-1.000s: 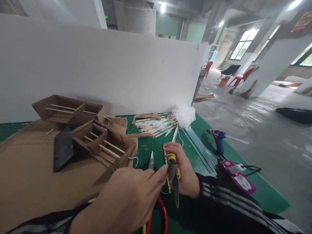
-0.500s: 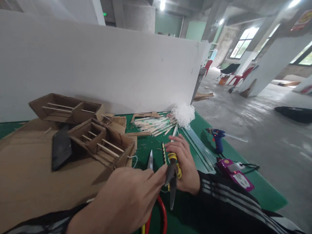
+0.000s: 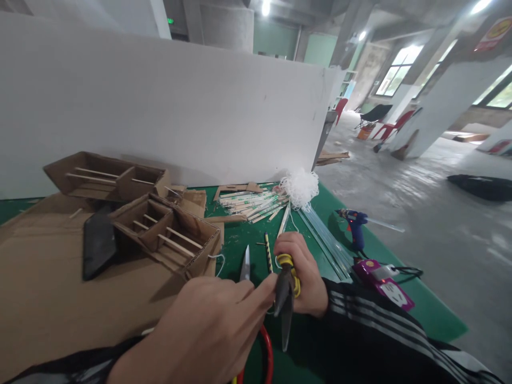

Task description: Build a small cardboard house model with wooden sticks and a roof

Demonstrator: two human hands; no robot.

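Observation:
My right hand (image 3: 303,272) is wrapped round the yellow handles of a pair of pliers (image 3: 285,304), whose dark jaws point back towards me. Close against the jaws on the left is my left hand (image 3: 216,320), index finger stretched to them and the other fingers curled under. Whatever those fingers pinch is hidden from view. Partly covered by the left hand lie scissors (image 3: 246,264) with red handles, blade tip pointing away. A patterned pencil (image 3: 268,250) rests on the green table just beyond the fingertips. Thin white string shows near both hands.
Two cardboard boxes (image 3: 180,234) crossed by thin sticks stand left, beside a black phone-like slab (image 3: 98,245). Wooden sticks (image 3: 252,202), a white string tangle (image 3: 298,188) and clear glue sticks (image 3: 326,240) lie behind. A blue glue gun (image 3: 354,224) and purple power strip (image 3: 386,282) are right.
The fingers of my right hand, raised and spread before, have closed round the pliers' handles. The pliers have shifted slightly down and to the right. My left hand stays close to the jaws.

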